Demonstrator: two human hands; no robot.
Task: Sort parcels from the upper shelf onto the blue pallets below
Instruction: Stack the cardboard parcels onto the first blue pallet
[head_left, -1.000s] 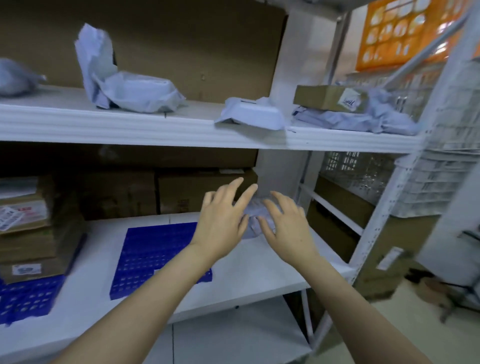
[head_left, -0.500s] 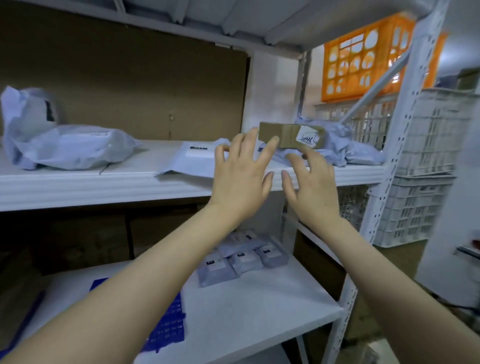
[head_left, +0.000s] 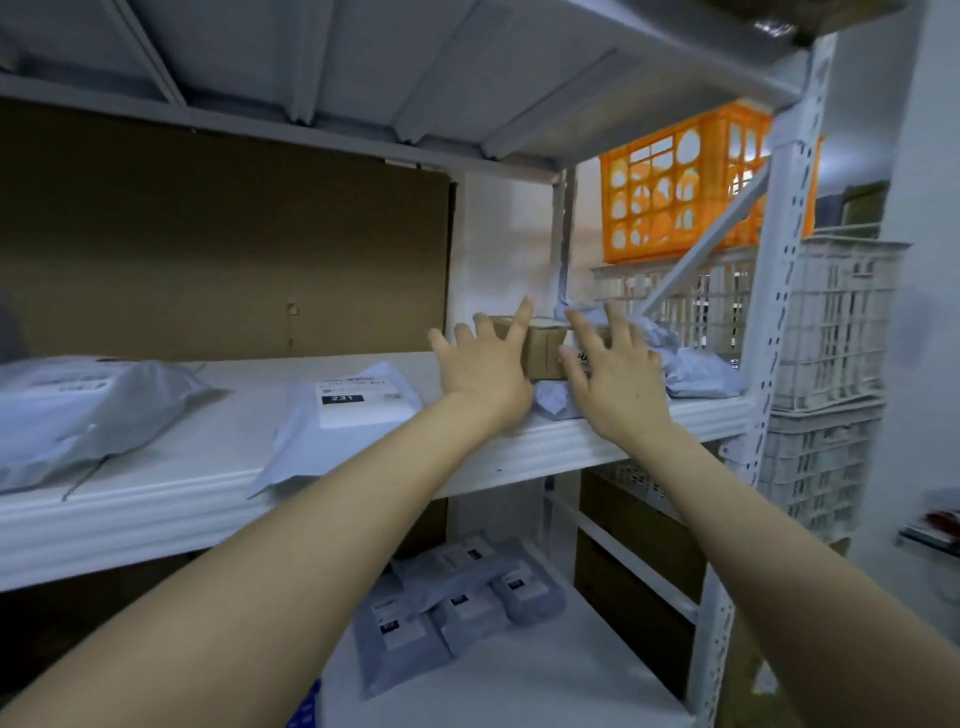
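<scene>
Box (head_left: 543, 353) on upper shelf (head_left: 208, 499); L hand (head_left: 485, 366), R hand (head_left: 615, 379) splayed by it

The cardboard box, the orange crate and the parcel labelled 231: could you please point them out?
cardboard box (head_left: 543, 354), head view, its brown front face.
orange crate (head_left: 670, 202), head view, its front wall.
parcel labelled 231 (head_left: 369, 414), head view, its white label.

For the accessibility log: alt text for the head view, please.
The left hand and right hand reach, spread open, for a small cardboard box on the upper shelf, neither gripping it. Grey mailer bags lie along that shelf and on the shelf below; an orange crate sits above white crates at right.
</scene>
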